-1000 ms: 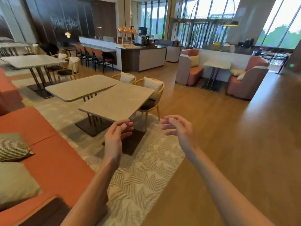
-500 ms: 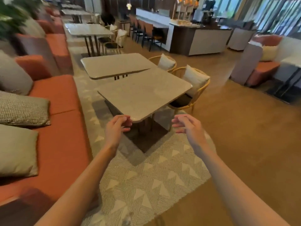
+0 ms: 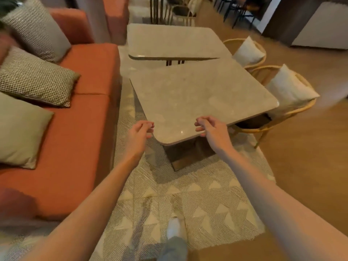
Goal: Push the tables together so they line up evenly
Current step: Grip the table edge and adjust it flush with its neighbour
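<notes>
Two square stone-topped tables stand on a patterned rug. The near table (image 3: 197,97) is turned at an angle, so a wedge-shaped gap opens on the left between it and the far table (image 3: 175,41); they meet at the right. My left hand (image 3: 138,133) hovers at the near table's left front edge, fingers loosely curled, holding nothing. My right hand (image 3: 211,129) reaches over the front edge near the corner, fingers curled and apart, gripping nothing.
An orange sofa (image 3: 79,129) with several cushions runs along the left, close to the tables. Two wicker chairs (image 3: 290,102) with white cushions sit at the tables' right side. The near table's dark base (image 3: 188,153) rests on the rug (image 3: 178,200). Wooden floor lies to the right.
I have walked up to the near table and the view has tilted down. Both hands have come from in front of the table to its front corner.
</notes>
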Demonstrator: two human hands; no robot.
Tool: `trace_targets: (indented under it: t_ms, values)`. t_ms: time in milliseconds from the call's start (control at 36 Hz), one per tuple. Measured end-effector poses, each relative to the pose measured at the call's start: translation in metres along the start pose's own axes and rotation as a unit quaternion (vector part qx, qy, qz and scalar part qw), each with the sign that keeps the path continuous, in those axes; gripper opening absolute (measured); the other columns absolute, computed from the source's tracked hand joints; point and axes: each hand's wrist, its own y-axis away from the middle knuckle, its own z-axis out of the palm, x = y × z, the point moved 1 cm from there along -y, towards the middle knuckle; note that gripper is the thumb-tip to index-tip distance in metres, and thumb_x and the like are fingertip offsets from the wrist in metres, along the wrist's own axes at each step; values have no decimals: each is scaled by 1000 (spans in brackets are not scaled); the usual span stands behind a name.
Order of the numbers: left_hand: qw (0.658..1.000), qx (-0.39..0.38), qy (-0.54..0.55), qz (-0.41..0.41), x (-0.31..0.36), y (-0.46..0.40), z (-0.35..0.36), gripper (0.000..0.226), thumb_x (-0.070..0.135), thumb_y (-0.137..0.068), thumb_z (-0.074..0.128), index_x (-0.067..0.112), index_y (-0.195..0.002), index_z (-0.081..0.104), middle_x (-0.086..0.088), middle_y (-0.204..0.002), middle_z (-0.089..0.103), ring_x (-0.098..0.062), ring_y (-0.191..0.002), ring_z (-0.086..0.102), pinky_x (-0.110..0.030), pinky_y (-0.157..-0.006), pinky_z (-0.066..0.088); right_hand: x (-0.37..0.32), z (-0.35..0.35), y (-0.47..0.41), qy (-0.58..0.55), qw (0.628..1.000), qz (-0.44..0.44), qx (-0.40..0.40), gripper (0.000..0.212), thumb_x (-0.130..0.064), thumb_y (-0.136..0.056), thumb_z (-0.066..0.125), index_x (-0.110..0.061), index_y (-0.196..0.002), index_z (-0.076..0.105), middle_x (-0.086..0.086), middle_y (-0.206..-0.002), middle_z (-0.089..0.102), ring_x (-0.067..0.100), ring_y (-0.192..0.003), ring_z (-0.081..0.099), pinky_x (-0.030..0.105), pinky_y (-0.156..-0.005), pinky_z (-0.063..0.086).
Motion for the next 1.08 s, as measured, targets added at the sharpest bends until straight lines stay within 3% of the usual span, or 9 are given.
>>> trace_targets:
  t_ms: [139, 250, 306, 389, 472, 556, 694, 861, 1083]
  values:
    - [995, -24, -82, -44, -41, -63, 57, 34, 32, -104, 44, 15, -117, 69, 8, -112, 60, -16, -115, 56, -42, -104, 44, 42, 9, -77, 69, 997, 24, -36, 11, -41, -92, 53, -36, -86, 61, -7, -95, 69, 16, -93, 66, 39, -84, 53]
    - [986, -26, -163, -39, -64, -108, 88, 24, 34, -104, 41, 19, -95, 58, 14, -87, 52, -4, -83, 49, -34, -85, 38, 74, 17, -135, 172, 982, 13, -70, 35, -47, -92, 48, -22, -112, 65, -6, -107, 65, 17, -102, 62, 32, -83, 48]
    - [975, -43, -212, -52, -83, -123, 101, 33, 33, -104, 42, 10, -102, 66, -2, -108, 64, -20, -105, 57, -43, -99, 43, 97, 24, -156, 224, 969, 13, -103, 45, -46, -94, 48, -16, -125, 61, 1, -123, 63, 20, -111, 60, 38, -93, 50]
    - [956, -39, -289, -39, -110, -142, 115, 35, 29, -101, 43, 4, -109, 67, -22, -133, 59, -36, -125, 50, -54, -109, 37, 132, 35, -175, 306, 937, -12, -170, 48, -41, -97, 45, -15, -137, 51, 6, -143, 50, 25, -130, 47, 41, -104, 40]
    - [935, -14, -353, 4, -132, -166, 137, 41, 31, -102, 44, 10, -133, 60, -13, -156, 40, -27, -146, 31, -48, -121, 23, 163, 41, -207, 421, 878, -109, -199, 51, -43, -101, 40, -17, -144, 42, 5, -155, 36, 26, -142, 32, 44, -113, 32]
    - [900, 11, -433, 42, -151, -177, 155, 48, 33, -102, 40, 10, -142, 50, -11, -161, 31, -27, -152, 20, -48, -125, 11, 188, 45, -226, 483, 835, -175, -197, 54, -46, -102, 33, -20, -150, 34, 3, -163, 24, 23, -150, 21, 44, -120, 19]
    - [849, 84, -519, 57, -181, -179, 177, 51, 33, -96, 40, 8, -140, 45, -12, -159, 33, -29, -152, 20, -52, -125, 4, 227, 51, -240, 488, 820, -263, -141, 51, -46, -102, 33, -18, -144, 40, 6, -155, 36, 26, -144, 31, 46, -119, 21]
    - [787, 161, -588, 96, -197, -180, 187, 55, 33, -90, 42, 2, -134, 50, -18, -147, 49, -35, -142, 39, -55, -121, 19, 242, 60, -256, 441, 821, -354, -72, 40, -44, -98, 41, -15, -122, 53, 8, -129, 52, 26, -124, 46, 42, -109, 32]
    - [765, 181, -601, 146, -210, -194, 187, 48, 32, -88, 45, -1, -121, 58, -24, -140, 55, -43, -135, 46, -59, -117, 26, 254, 71, -267, 460, 802, -380, -4, 41, -45, -93, 42, -15, -118, 57, 9, -123, 56, 26, -116, 50, 41, -101, 35]
